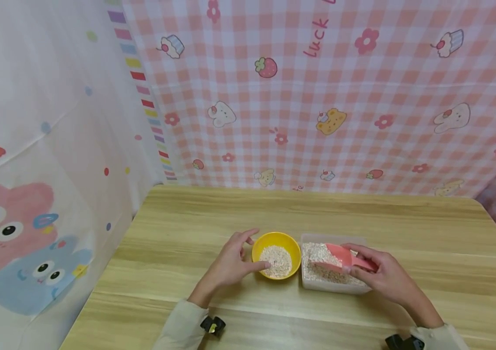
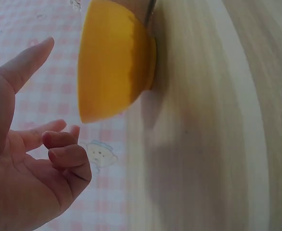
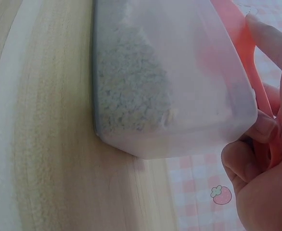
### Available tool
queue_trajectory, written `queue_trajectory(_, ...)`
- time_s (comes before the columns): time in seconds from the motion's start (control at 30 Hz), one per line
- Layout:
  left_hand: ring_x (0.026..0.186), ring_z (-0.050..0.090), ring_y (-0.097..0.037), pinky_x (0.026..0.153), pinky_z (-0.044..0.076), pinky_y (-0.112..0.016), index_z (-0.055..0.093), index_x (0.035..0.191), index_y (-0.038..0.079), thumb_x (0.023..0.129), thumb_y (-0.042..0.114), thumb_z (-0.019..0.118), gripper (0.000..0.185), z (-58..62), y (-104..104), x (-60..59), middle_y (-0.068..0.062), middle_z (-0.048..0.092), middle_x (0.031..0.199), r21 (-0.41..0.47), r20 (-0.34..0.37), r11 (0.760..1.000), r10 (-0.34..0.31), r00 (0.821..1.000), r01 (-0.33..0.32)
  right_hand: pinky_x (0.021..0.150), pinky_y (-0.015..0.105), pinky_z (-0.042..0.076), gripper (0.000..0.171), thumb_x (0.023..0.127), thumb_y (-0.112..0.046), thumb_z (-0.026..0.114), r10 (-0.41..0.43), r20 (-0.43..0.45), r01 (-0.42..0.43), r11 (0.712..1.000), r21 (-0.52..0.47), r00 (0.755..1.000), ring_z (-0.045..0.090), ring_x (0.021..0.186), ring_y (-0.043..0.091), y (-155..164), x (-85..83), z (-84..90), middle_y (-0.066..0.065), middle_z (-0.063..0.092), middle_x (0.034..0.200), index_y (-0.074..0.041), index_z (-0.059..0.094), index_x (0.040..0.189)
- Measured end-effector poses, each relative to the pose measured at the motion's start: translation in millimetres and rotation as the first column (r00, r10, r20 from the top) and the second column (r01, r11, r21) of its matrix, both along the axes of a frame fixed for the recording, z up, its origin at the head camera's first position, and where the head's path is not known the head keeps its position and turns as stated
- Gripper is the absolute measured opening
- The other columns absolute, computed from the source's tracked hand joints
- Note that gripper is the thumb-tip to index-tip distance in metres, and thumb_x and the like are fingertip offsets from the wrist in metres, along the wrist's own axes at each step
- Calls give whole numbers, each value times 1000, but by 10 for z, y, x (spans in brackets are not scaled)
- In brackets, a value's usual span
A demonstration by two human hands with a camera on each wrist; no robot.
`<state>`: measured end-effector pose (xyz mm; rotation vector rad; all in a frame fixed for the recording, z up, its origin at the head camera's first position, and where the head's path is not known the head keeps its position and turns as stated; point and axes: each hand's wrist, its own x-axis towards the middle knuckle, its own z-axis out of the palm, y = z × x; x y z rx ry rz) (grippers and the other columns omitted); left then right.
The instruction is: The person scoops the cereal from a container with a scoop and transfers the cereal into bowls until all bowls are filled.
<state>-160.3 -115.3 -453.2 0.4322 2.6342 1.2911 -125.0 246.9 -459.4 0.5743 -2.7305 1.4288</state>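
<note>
- While the person's sleeves are showing at the near edge of the wooden table [image 1: 405,228], both forearms are reaching forward over it.
- The left hand [image 1: 230,265] is resting just left of the yellow bowl [image 1: 276,239], fingers loosely spread and gripping nothing; the thumb tip is lying against the bowl's near-left rim, and the forefinger is pointing toward its far rim. In the left wrist view the fingers [image 2: 64,156] are curling only slightly, with a gap between them and the bowl's wall.
- The right hand [image 1: 383,277] is pinching the handle of the pink scoop [image 1: 340,257], fingers and thumb curled round it.
- The scoop is sitting tilted over the clear plastic container [image 1: 333,288], its mouth facing left and partly buried in the pale oat flakes [image 1: 315,253] heaped inside.
- The container is standing just right of the bowl, the two nearly touching; whether they are actually meeting is not clear.
- The bowl is holding a shallow mound of the same flakes.
- Beyond the table, a pink checked cloth [image 1: 318,97] with cartoon prints is hanging as a backdrop, and a white curtain [image 1: 33,146] with cartoon animals is hanging to the left.
</note>
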Motion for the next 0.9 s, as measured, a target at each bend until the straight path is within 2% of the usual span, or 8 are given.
queue_trajectory(0.23,80,47,-18,65,41,-25,36,153,16,77,42,84,94,-90,-19,-43,-12,50,131,7,80,999,-40,996,40,46,23,38,44,89,-17,74,-7,37,8,1000,-3,999,41,56,2,-11,16,24,-7,43,66,-7,62,130)
queue_trajectory(0.43,81,49,-17,65,43,-25,27,156,18,77,43,84,101,-124,-5,-76,-11,49,129,24,124,997,-80,989,78,46,23,38,44,89,-16,74,-3,32,3,1000,-14,999,41,56,1,-6,15,17,-8,43,65,-6,62,130)
queue_trajectory(0.5,89,51,-18,73,47,-28,24,157,19,76,43,85,105,-135,2,-83,-12,46,134,33,141,995,-96,985,92,46,23,38,44,89,-15,74,1,23,-1,1000,-13,1000,41,56,1,1,12,9,-9,43,65,-6,61,130)
queue_trajectory(0.57,109,53,-23,92,48,-37,21,158,19,75,42,86,108,-140,11,-85,-14,42,144,57,153,992,-121,981,114,46,23,38,44,89,-15,74,5,13,-5,1000,-12,1000,40,56,0,7,9,4,-10,42,65,-6,61,130)
queue_trajectory(0.67,138,38,-28,115,31,-49,17,159,20,74,42,87,113,-156,29,-87,-11,29,158,76,167,987,-151,974,140,46,23,38,43,89,-16,74,1,15,-1,1000,-15,1000,41,55,0,9,7,0,-10,43,65,-7,62,130)
queue_trajectory(0.73,146,27,-28,119,20,-53,15,159,20,73,41,88,115,-166,40,-89,-9,24,162,89,173,984,-166,971,153,46,23,38,43,89,-16,74,4,14,-4,1000,-15,1000,41,56,0,6,10,1,-9,43,65,-6,62,130)
queue_trajectory(0.9,148,24,-28,119,18,-53,12,160,21,72,38,89,118,-198,64,-98,-6,21,164,101,184,980,-186,965,170,46,23,38,44,89,-16,74,5,20,-5,1000,-20,1000,41,56,1,-7,19,13,-8,43,66,-6,61,130)
